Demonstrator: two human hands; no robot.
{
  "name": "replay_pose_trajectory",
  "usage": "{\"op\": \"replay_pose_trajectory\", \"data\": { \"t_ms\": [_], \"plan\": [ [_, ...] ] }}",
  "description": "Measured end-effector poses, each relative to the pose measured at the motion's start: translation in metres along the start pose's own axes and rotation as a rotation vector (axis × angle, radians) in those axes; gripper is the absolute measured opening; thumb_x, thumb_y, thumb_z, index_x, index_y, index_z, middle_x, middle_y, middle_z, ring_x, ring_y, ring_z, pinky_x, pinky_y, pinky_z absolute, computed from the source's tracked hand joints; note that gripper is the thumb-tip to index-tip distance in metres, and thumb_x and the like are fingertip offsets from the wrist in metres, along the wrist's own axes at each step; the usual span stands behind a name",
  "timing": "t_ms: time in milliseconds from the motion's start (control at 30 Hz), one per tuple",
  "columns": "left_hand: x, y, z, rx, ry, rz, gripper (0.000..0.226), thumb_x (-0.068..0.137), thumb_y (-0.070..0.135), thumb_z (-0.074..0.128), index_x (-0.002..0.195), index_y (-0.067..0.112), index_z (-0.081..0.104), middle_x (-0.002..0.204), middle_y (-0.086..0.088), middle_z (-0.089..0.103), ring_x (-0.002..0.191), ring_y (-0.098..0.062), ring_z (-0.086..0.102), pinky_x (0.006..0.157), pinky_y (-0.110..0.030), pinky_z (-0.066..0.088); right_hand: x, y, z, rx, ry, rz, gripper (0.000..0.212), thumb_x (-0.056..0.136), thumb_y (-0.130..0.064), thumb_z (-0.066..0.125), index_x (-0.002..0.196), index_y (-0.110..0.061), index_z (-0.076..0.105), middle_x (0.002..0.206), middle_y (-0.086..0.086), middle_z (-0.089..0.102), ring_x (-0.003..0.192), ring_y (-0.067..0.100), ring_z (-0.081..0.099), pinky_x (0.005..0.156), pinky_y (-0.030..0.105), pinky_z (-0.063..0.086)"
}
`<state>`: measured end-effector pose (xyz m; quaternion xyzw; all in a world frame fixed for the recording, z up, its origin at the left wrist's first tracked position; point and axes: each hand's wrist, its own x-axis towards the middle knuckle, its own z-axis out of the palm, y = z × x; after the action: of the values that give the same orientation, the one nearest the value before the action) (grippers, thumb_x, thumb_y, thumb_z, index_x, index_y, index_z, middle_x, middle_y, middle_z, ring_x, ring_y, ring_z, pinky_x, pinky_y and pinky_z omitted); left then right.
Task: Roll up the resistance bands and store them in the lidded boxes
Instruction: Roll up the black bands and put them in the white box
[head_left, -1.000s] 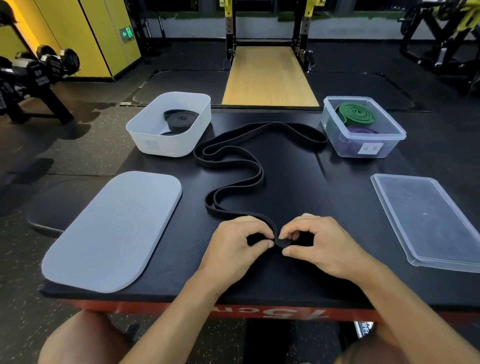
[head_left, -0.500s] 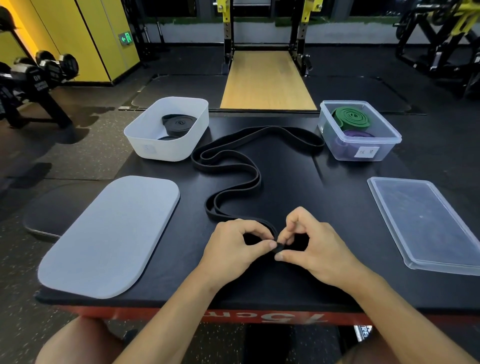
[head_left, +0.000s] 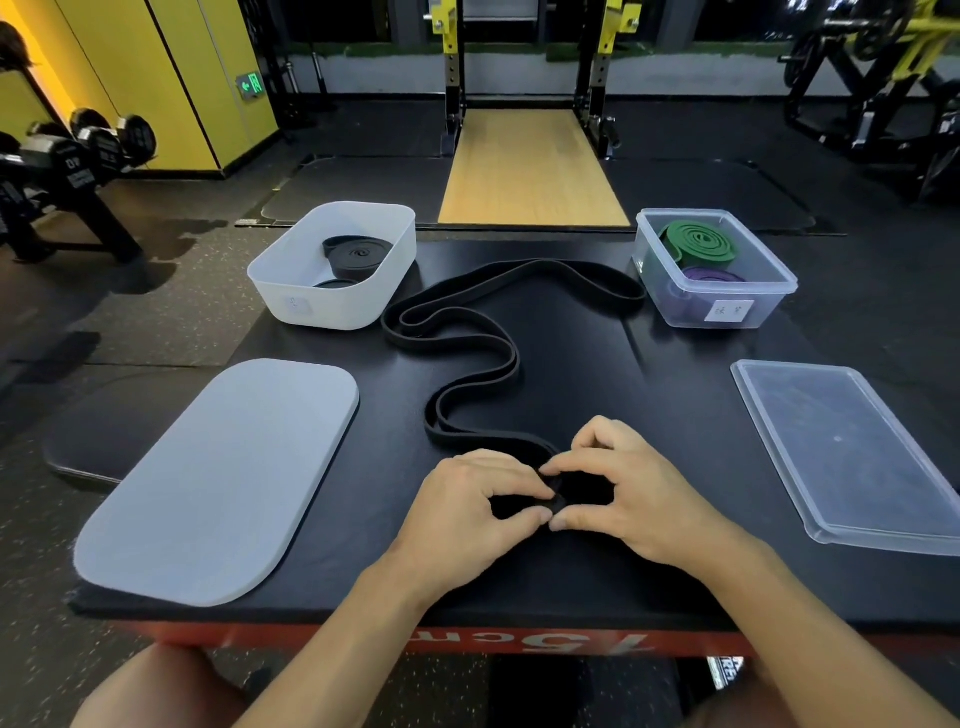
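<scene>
Black band (head_left: 467, 358) lay on table (head_left: 597, 374), snaking from near-edge ctr away twd far side, far loop just beside clear box (head_left: 727, 314). L hand (head_left: 467, 514) & R hand (head_left: 639, 504) both pinched its rolled near end, fingertips clamped. White box (head_left: 332, 306) far-left; white lid (head_left: 218, 478) & clear lid (head_left: 857, 452) flanked.

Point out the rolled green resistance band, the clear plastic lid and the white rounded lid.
Rolled green resistance band (head_left: 698, 243): head view, top of its coil.
Clear plastic lid (head_left: 852, 452): head view, flat centre panel.
White rounded lid (head_left: 223, 478): head view, flat middle.
</scene>
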<state>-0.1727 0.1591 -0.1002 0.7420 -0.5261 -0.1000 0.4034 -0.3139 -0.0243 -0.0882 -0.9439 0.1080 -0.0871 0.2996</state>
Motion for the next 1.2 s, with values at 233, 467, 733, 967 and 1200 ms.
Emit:
{"op": "replay_pose_trajectory", "data": {
  "t_ms": [233, 467, 733, 967, 1200],
  "plan": [
    [-0.001, 0.002, 0.002, 0.049, 0.000, -0.004, 0.021, 0.085, 0.040, 0.073, 0.106, 0.037, 0.079, 0.102, 0.025, 0.072, 0.111, 0.003, 0.062, 0.098, -0.024, 0.051, -0.003, -0.004, 0.002, -0.165, 0.089, -0.038, 0.048, 0.068, -0.082, 0.060, 0.090, -0.040, 0.065, 0.118, -0.031, 0.037, 0.109, 0.004, 0.038, 0.091, 0.019, 0.036],
    [-0.002, 0.007, 0.003, 0.103, -0.014, 0.034, 0.022, 0.083, 0.045, 0.066, 0.103, 0.036, 0.073, 0.099, 0.023, 0.067, 0.106, 0.001, 0.059, 0.094, -0.023, 0.051, -0.007, -0.009, 0.004, -0.241, 0.110, -0.147, 0.031, 0.081, -0.058, 0.070, 0.088, -0.029, 0.066, 0.120, -0.027, 0.042, 0.100, 0.007, 0.040, 0.089, 0.028, 0.042],
    [-0.002, 0.008, 0.007, 0.136, 0.036, 0.077, 0.020, 0.082, 0.039, 0.067, 0.099, 0.030, 0.071, 0.093, 0.016, 0.068, 0.098, -0.005, 0.060, 0.087, -0.030, 0.053, -0.011, -0.016, 0.007, -0.261, 0.084, -0.054, 0.026, 0.085, -0.053, 0.067, 0.104, -0.036, 0.061, 0.100, -0.023, 0.059, 0.091, 0.003, 0.048, 0.073, 0.028, 0.050],
    [-0.003, 0.009, 0.005, 0.154, 0.034, 0.070, 0.020, 0.083, 0.040, 0.068, 0.101, 0.033, 0.070, 0.094, 0.018, 0.067, 0.099, -0.003, 0.058, 0.087, -0.027, 0.051, -0.017, -0.021, 0.017, 0.059, 0.126, 0.126, 0.042, 0.081, -0.029, 0.085, 0.101, -0.051, 0.056, 0.100, -0.020, 0.057, 0.097, -0.005, 0.051, 0.078, 0.010, 0.040],
    [0.000, 0.005, -0.005, -0.116, 0.005, -0.133, 0.012, 0.085, 0.037, 0.084, 0.091, 0.036, 0.074, 0.091, 0.021, 0.071, 0.101, -0.002, 0.064, 0.089, -0.020, 0.047, -0.018, -0.019, 0.013, 0.070, 0.074, 0.052, 0.041, 0.083, -0.026, 0.084, 0.103, -0.052, 0.058, 0.100, -0.029, 0.048, 0.097, 0.006, 0.054, 0.079, 0.008, 0.039]
  ]
}}
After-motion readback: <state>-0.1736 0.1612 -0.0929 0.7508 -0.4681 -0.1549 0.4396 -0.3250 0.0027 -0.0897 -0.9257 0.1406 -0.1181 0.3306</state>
